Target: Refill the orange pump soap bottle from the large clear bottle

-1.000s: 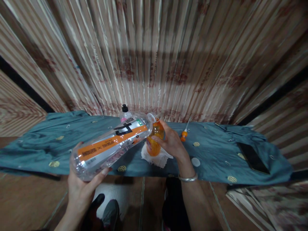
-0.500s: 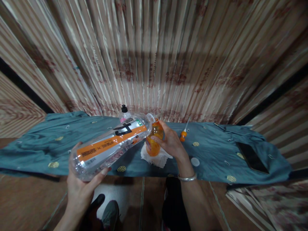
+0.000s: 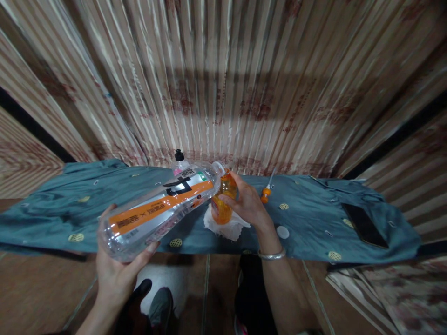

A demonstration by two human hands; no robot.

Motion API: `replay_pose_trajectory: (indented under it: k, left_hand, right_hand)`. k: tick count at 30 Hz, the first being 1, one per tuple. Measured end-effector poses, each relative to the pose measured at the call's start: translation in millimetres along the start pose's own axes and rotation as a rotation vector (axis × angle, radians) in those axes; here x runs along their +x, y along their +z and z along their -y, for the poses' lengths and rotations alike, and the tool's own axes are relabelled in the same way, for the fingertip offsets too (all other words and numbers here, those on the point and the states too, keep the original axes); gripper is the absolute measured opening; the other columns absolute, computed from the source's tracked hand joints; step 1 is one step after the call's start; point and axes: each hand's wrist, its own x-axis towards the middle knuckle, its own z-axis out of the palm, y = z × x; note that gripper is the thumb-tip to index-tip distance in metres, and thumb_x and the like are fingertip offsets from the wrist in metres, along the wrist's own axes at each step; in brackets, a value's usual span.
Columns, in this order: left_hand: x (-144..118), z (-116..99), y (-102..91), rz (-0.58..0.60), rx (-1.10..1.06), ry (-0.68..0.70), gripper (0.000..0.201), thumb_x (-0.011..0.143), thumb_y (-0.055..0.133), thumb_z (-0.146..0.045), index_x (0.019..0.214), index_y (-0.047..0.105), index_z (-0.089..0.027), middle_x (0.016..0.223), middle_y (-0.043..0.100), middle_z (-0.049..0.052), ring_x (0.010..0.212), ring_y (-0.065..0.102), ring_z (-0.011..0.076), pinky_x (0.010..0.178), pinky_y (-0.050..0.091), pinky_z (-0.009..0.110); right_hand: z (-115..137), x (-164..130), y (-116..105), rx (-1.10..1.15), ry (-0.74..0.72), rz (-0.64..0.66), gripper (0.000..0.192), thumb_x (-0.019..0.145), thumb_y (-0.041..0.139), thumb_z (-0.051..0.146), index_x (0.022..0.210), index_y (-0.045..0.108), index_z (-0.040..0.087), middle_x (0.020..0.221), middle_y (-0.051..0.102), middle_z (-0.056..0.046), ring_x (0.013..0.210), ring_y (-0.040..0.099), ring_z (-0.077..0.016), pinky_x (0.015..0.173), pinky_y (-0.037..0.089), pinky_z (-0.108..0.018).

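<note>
My left hand (image 3: pixel 120 270) is wrapped round the base of a large clear plastic bottle (image 3: pixel 159 204) with an orange and silver label. The bottle is tilted, its uncapped mouth up at the right, at the rim of an orange see-through bottle (image 3: pixel 224 200). My right hand (image 3: pixel 249 202) grips that orange bottle near its top, fingers partly hidden behind it. The orange bottle stands slightly tilted on a crumpled white tissue (image 3: pixel 226 229). Whether liquid flows between the two mouths cannot be made out.
An orange pump top (image 3: pixel 266 193) with a clear tube lies right of my right hand. A round white cap (image 3: pixel 282 232) and a black phone (image 3: pixel 365 225) lie on the blue-green cloth (image 3: pixel 307 223). A black-capped bottle (image 3: pixel 179 163) stands behind. A pleated curtain (image 3: pixel 216 83) hangs at the back.
The clear bottle and both hands hold nearly the same pose. The whole view has shifted slightly; no thing has been picked up or put down.
</note>
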Motion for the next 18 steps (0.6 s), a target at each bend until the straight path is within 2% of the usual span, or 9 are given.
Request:
replay_pose_trajectory:
  k: [3,6,12,18]
  left_hand:
    - [-0.4,-2.5,0.6,-0.013,-0.044,-0.077,0.136,0.035,0.099,-0.052,0.157,0.045,-0.023,0.134,0.067,0.015,0.121,0.068,0.0433,0.114,0.045,0.069]
    - [-0.2,-7.0,1.6,-0.020,-0.055,-0.098,0.138,0.032,0.100,-0.050,0.156,0.046,-0.023,0.133,0.067,0.014,0.120,0.067,0.0433,0.114,0.044,0.069]
    - [-0.3,-10.1,1.7,-0.033,-0.075,-0.166,0.141,0.030,0.099,-0.041,0.157,0.043,-0.017,0.128,0.069,0.017,0.114,0.069,0.0439,0.111,0.043,0.074]
    - [-1.0,-8.6,2.0,-0.021,-0.080,-0.174,0.142,0.032,0.099,-0.041,0.159,0.040,-0.017,0.130,0.069,0.018,0.115,0.068,0.0433,0.113,0.042,0.073]
  right_hand:
    - [-1.7,-0.1,0.6,0.001,-0.006,-0.009,0.080,0.087,0.077,0.039,0.157,0.048,0.016,0.155,0.060,-0.020,0.145,0.058,-0.0345,0.121,0.047,-0.056]
    - [-2.6,-0.3,1.2,0.002,-0.013,-0.018,0.078,0.087,0.077,0.040,0.156,0.049,0.017,0.155,0.060,-0.019,0.144,0.058,-0.0343,0.121,0.046,-0.056]
    - [1.3,-0.7,0.3,0.002,-0.013,-0.018,0.076,0.088,0.076,0.038,0.154,0.050,0.014,0.152,0.062,-0.020,0.143,0.060,-0.0343,0.122,0.047,-0.055]
    - [3.4,-0.9,0.0,-0.001,-0.005,-0.021,0.074,0.087,0.077,0.036,0.154,0.051,0.017,0.150,0.065,-0.018,0.139,0.063,-0.0340,0.119,0.049,-0.055]
